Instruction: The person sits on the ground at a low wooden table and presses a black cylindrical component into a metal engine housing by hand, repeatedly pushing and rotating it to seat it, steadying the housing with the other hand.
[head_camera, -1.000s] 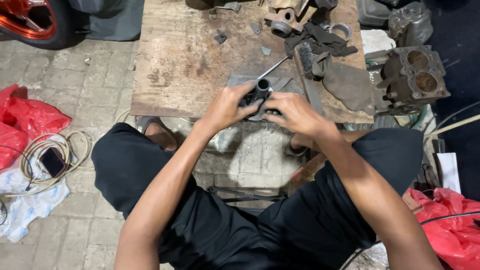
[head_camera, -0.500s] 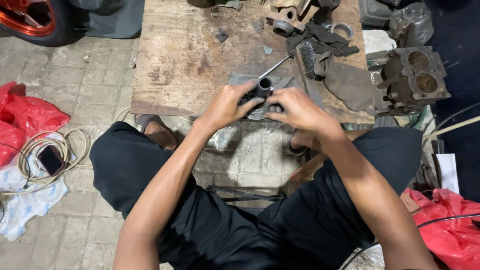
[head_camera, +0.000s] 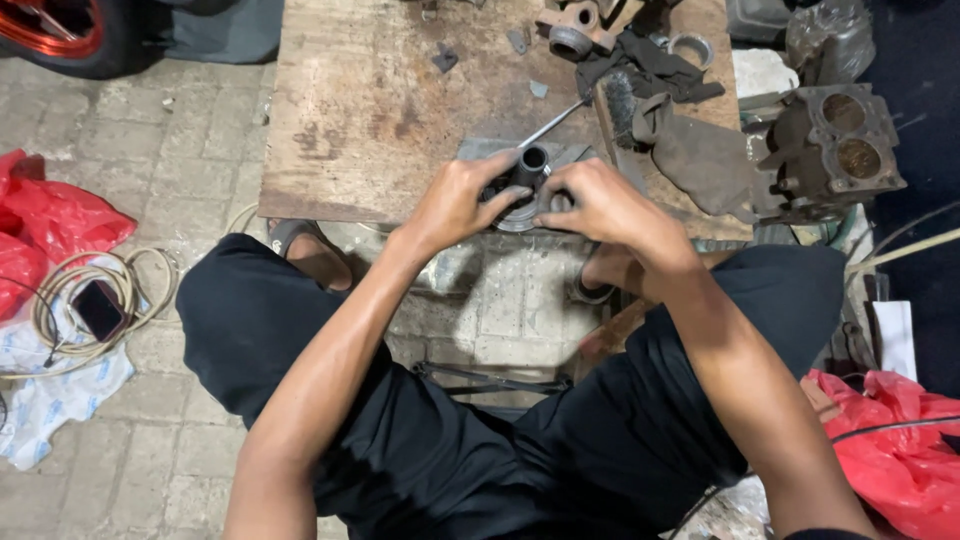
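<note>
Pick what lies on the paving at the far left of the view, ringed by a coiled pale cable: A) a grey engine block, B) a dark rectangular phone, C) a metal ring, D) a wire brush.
B: the dark rectangular phone rests inside the coiled pale cable on the paving, left of the person's leg.

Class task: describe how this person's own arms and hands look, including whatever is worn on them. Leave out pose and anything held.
Both forearms are bare up to the bottom edge of the picture; no sleeves show. The left hand and the right hand wear no gloves. No watch, bracelet or ring can be seen on either. Both arms look lean. Lower down, the person wears black clothing.
</note>
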